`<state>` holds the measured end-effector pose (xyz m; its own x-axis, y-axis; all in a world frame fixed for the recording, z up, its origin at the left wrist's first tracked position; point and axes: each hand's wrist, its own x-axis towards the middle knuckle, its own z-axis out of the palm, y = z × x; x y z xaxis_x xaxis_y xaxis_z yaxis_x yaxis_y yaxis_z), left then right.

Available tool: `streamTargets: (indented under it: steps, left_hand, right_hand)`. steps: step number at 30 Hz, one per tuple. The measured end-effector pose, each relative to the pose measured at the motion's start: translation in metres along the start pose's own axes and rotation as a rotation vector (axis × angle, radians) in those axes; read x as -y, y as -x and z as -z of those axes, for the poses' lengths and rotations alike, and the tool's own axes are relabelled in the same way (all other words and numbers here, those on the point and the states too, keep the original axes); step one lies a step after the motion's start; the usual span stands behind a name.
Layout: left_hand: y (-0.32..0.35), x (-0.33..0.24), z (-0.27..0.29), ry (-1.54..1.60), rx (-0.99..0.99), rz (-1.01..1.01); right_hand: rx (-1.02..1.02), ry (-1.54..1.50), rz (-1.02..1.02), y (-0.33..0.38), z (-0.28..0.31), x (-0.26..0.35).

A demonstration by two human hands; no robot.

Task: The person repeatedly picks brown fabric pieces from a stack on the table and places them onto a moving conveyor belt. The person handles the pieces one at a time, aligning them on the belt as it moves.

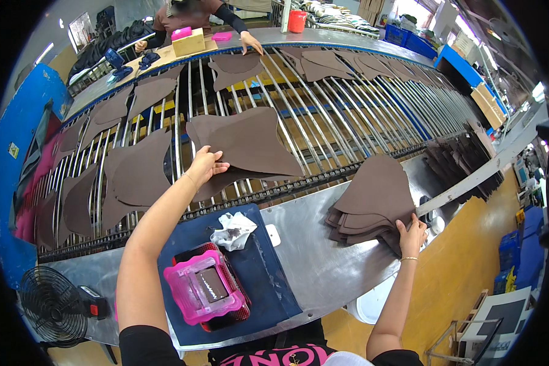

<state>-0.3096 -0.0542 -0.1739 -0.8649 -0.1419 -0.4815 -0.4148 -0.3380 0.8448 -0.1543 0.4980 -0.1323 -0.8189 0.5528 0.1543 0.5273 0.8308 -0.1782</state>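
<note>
My left hand (206, 166) is closed on the near left edge of a dark brown cut panel (250, 137), which lies on the metal slats of a conveyor. Another brown panel (216, 183) shows partly beneath it. At the right, my right hand (412, 235) grips the near right corner of a stack of similar brown panels (375, 192) on the metal table (323, 274). The thumb rests near the stack's edge; some of the fingers are hidden. The panels are thin and flat with curved outlines, and the stack's lower layers fan out to the left.
More brown panels (141, 166) lie along the slatted conveyor (299, 116). In front are a pink-framed box (204, 287) on a dark blue mat (268, 293), a crumpled white cloth (233, 232) and a black fan (52, 303). Across the conveyor, a co-worker's hand (251, 44) touches a panel.
</note>
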Motion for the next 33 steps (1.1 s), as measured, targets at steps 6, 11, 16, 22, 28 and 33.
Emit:
streamTargets:
  steps: [6,11,16,22,28,33]
  left_hand:
    - [0.046,-0.018,0.023,-0.440,-0.061,-0.055]
    - [0.126,-0.051,0.030,-0.376,0.091,-0.081]
    - [0.217,-0.052,0.049,-0.357,0.024,-0.289]
    - [0.304,-0.028,0.091,-0.287,-0.115,-0.388]
    - [0.337,-0.030,0.088,-0.269,-0.115,-0.509]
    - [0.342,-0.020,0.042,-0.370,-0.212,-0.879]
  right_hand:
    - [0.027,0.130,-0.070,0.006,0.018,0.024]
    - [-0.037,0.284,0.030,-0.002,0.030,0.033]
    - [-0.029,0.200,0.190,-0.014,0.039,0.022]
    - [-0.109,0.035,0.339,-0.006,0.080,0.048]
    - [-0.164,-0.855,0.578,0.065,0.163,0.123]
    - [0.096,-1.382,0.607,0.143,0.164,0.201]
